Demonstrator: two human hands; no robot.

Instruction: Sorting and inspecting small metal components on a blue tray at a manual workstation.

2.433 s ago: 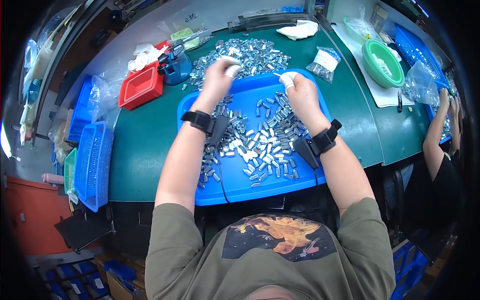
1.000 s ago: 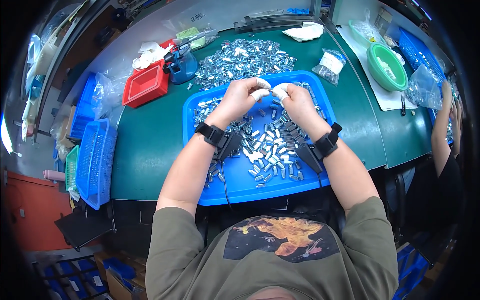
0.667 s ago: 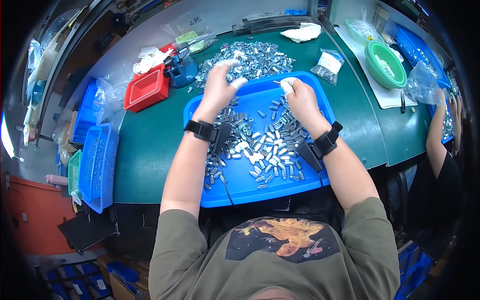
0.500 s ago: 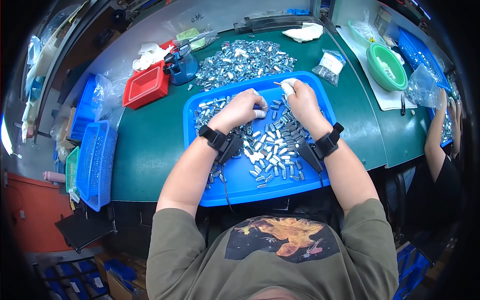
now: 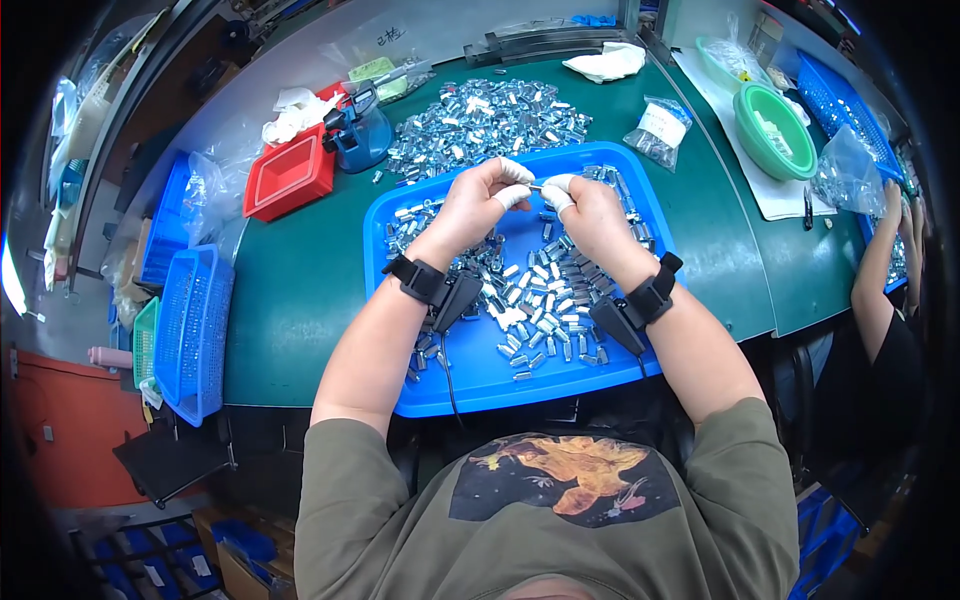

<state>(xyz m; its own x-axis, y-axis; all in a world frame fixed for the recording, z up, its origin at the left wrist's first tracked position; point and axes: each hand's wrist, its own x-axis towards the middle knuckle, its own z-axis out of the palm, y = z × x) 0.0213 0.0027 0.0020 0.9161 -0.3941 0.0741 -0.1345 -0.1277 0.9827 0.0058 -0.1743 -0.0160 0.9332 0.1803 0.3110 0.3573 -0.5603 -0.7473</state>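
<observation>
A blue tray (image 5: 480, 398) lies in front of me, with many small shiny metal sleeves (image 5: 545, 295) scattered in it. Over its far half, my left hand (image 5: 478, 205) and my right hand (image 5: 598, 215) meet tip to tip, both with white finger covers. Between the fingertips shows a short length of a thin metal rod (image 5: 536, 187), pinched by my right hand. My left thumb and forefinger are closed at its other end; whatever they hold is hidden by the finger covers. Each wrist wears a black strapped device.
Beyond the tray lies a heap of similar metal parts (image 5: 490, 120). A red bin (image 5: 290, 178) and a blue-tinted container (image 5: 362, 140) stand to its left, a bagged packet (image 5: 660, 132) to its right. Blue baskets (image 5: 190, 335) line the left edge; another person's arm (image 5: 878, 255) shows at right.
My right hand has come down and left with the thin rod. My left hand has risen to meet it, and their fingertips now come together over the tray.
</observation>
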